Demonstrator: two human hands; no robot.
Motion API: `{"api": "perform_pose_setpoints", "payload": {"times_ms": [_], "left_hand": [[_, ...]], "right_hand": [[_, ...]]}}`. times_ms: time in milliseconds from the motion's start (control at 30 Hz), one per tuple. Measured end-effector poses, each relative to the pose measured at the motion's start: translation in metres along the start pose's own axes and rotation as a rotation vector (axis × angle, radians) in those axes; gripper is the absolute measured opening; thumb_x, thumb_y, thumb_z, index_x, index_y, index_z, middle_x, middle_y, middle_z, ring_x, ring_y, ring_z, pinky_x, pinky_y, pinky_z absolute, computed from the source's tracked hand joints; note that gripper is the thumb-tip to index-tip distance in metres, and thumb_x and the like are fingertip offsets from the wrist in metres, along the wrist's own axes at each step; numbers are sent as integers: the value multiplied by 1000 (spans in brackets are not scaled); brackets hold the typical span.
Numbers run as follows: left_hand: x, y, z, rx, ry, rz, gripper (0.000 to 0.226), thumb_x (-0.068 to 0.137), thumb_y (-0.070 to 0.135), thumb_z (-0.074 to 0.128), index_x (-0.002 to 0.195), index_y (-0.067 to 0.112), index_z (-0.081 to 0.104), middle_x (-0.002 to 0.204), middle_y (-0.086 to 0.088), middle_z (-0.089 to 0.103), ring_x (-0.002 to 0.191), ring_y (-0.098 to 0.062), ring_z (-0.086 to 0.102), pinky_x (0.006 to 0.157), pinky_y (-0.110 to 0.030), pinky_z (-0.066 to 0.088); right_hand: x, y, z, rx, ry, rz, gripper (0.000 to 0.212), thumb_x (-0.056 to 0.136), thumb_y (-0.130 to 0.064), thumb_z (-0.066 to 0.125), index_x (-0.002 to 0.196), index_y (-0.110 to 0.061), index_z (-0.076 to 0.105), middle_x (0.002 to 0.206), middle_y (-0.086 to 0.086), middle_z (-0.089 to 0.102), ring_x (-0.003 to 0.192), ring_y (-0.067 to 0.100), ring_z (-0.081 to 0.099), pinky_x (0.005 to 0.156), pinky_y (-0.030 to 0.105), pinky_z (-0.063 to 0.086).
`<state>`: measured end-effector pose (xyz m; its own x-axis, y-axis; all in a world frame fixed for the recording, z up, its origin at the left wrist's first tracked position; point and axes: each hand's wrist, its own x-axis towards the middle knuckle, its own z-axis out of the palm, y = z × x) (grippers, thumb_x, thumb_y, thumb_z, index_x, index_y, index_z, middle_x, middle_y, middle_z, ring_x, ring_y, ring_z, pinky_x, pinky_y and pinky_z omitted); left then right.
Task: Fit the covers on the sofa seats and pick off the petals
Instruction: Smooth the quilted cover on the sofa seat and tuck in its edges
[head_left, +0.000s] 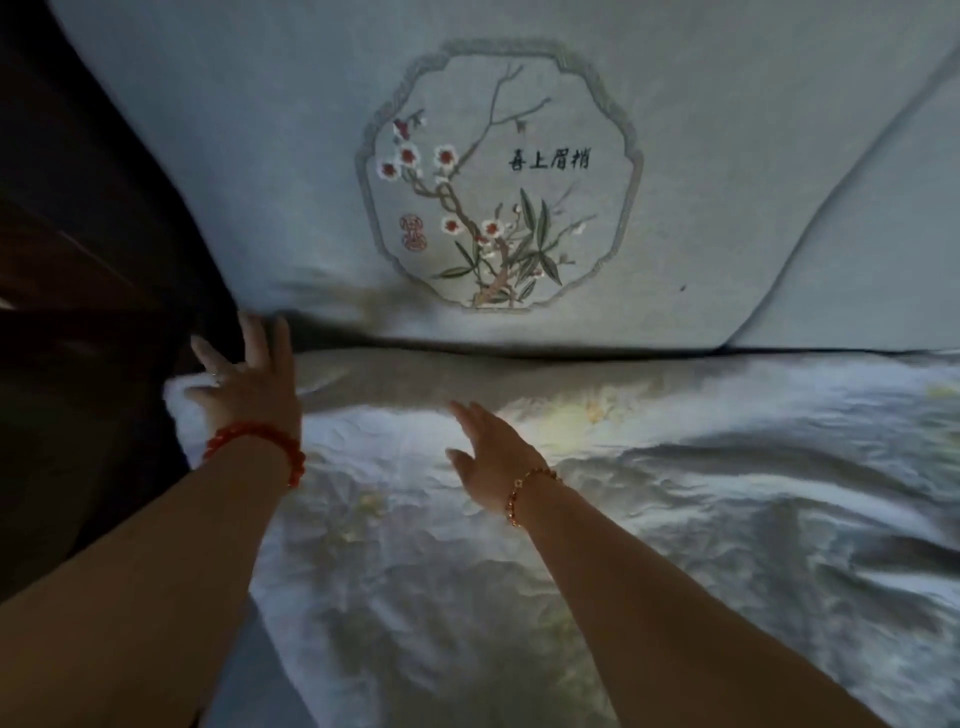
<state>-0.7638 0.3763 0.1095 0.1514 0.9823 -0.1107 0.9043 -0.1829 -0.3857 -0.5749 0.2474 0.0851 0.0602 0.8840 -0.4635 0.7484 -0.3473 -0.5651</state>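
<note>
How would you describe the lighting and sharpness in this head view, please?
Head view: dim overall, with one bright patch on the seat cover near the right hand; left hand slightly motion-blurred; wide-angle bending curves the back cushion edges; left side nearly black.

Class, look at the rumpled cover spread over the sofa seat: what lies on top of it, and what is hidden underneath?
On the cover rest the left hand, near the back crease, and the right hand, both flat and open. No petals are clearly visible. The seat cushion beneath is completely covered.
</note>
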Motion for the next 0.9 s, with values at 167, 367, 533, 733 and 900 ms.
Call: {"api": "perform_pose_setpoints", "payload": {"times_ms": [167, 367, 533, 733, 900], "left_hand": [[-37, 28, 25, -100, -123, 181, 79, 91, 25, 42, 148, 18, -12, 157, -11, -14, 144, -34, -5, 109, -59, 21], [-67, 55, 33, 96, -196, 449, 73, 96, 37, 37, 149, 17, -10, 156, -12, -16, 143, -35, -13, 115, -56, 6], [-92, 103, 15, 96, -203, 534, 71, 95, 28, 40, 149, 19, -4, 157, -11, -12, 144, -32, -12, 116, -54, 6], [-150, 196, -13, 97, -210, 646, 73, 91, 15, 44, 150, 19, 1, 158, -10, -11, 144, -31, -14, 117, -52, 4], [-213, 326, -58, 88, -173, 812, 70, 92, 13, 40, 150, 18, 2, 158, -11, -10, 144, -31, -13, 117, -51, 5]], "right_hand": [[-19, 38, 25, -127, -107, 138, 61, 99, -30, 38, 149, -26, 3, 159, 0, 4, 145, 22, 9, 117, 43, 21], [-33, 58, 38, -133, -143, 257, 64, 97, -26, 42, 149, -26, 6, 158, 3, 11, 144, 26, 15, 114, 44, 27], [-54, 87, 17, -119, -74, 253, 62, 95, -20, 44, 147, -26, 11, 155, 3, 18, 140, 26, 22, 111, 43, 32], [-115, 178, -9, -110, -43, 327, 62, 96, -25, 46, 147, -24, 11, 154, 7, 18, 140, 28, 22, 111, 43, 31], [-197, 298, -42, -99, -23, 482, 71, 93, -25, 50, 149, -25, 6, 156, 6, 13, 142, 28, 16, 112, 43, 30]]}}
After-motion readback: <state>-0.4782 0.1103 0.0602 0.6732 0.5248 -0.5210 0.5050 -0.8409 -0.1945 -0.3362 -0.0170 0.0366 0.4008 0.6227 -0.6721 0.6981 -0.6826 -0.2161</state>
